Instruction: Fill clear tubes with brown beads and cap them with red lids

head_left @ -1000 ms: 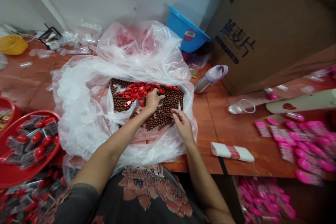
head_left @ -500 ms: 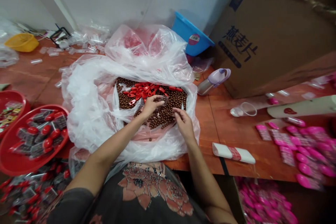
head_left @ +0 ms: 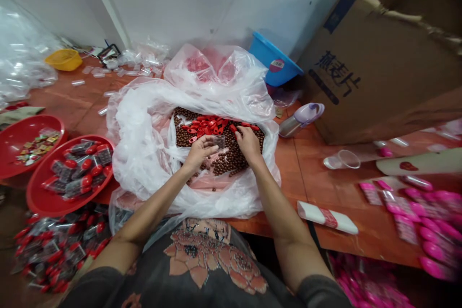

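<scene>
Now | clear container (head_left: 220,142) in left fingers (head_left: 207,143) | right fingers (head_left: 241,133) at red caps (head_left: 212,125)

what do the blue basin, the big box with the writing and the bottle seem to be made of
Blue basin: probably smooth plastic, thin-rimmed.
Big box: brown cardboard, matt, torn edges.
Bottle: greyish body, perhaps metal; lilac top, likely plastic.

1. A reddish-orange table (head_left: 306,168) bears crumpled white plastic sheeting (head_left: 132,139).
2. At far left, a yellow basin (head_left: 64,60) sits near scattered clear tubes (head_left: 144,71).
3. At right: a lilac-topped bottle (head_left: 301,119), clear cup (head_left: 348,159), white packet (head_left: 327,217) and pink-capped packs (head_left: 406,209).
</scene>
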